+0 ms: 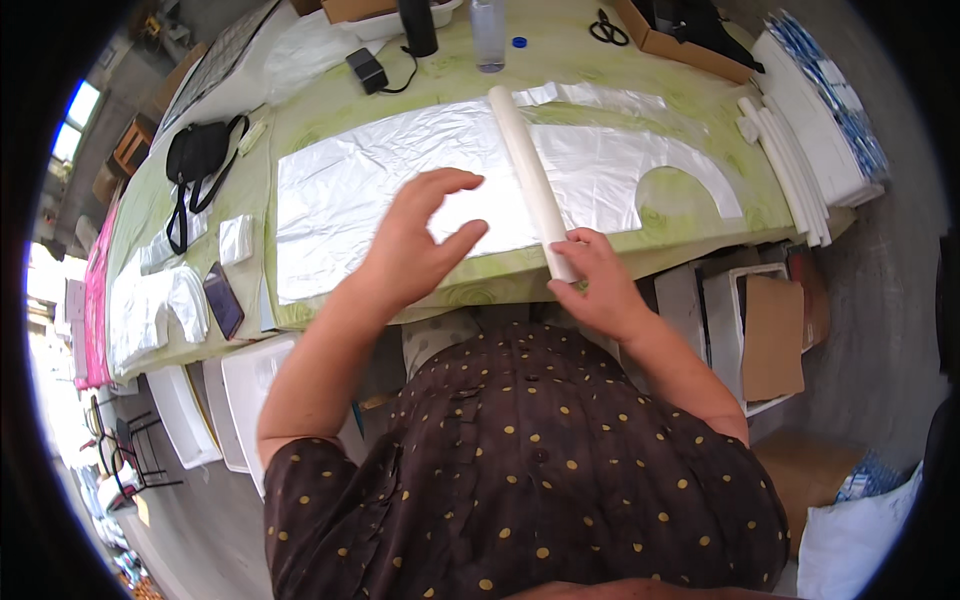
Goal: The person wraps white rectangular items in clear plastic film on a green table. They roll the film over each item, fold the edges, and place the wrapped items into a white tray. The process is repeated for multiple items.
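Head view: nearest, on the person's side of the white roll (525,165), a dark dotted shirt (540,450) is seen. The roll's near end is pinched between the thumb and fingers of the right hand (600,285). Well left of the roll, a phone (224,300) is laid. Just left of the roll, the left hand (415,240) is held with thumb and fingers spread; whether the clear plastic sheet (350,190) is touched by it cannot quite be told. Across that sheet the roll is laid. Beyond the roll's far end, a charger (368,70), a bottle (489,35) and scissors (608,30) are set out.
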A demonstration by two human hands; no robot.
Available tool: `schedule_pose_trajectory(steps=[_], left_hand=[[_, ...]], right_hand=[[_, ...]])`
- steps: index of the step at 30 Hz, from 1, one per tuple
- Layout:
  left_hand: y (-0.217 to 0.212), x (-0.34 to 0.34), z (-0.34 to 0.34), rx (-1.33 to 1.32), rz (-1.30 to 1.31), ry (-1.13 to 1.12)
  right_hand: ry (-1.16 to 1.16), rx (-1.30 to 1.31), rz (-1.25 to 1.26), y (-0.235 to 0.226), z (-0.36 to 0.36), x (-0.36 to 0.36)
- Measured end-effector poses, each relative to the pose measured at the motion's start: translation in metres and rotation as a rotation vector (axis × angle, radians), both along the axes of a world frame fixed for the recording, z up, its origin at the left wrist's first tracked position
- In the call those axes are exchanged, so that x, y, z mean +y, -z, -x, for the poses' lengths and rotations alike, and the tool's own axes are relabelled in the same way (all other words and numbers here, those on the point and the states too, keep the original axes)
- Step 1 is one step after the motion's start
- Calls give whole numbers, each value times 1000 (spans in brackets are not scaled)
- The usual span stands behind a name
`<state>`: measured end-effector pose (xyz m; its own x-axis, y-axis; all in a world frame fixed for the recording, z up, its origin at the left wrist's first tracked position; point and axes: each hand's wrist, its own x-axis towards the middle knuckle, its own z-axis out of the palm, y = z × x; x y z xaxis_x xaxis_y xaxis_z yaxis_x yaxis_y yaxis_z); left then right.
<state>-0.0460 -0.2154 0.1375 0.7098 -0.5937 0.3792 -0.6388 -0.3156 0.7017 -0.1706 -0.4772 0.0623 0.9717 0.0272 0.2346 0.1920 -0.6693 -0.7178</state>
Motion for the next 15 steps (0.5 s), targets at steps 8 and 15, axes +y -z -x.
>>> schedule_pose_trajectory(steps=[8, 15], left_hand=[[89, -77, -19, -21, -247, 50], [90, -77, -13, 52, -309, 45]], right_hand=[[-32, 42, -15, 9, 5, 20], [138, -61, -159, 4, 7, -13]])
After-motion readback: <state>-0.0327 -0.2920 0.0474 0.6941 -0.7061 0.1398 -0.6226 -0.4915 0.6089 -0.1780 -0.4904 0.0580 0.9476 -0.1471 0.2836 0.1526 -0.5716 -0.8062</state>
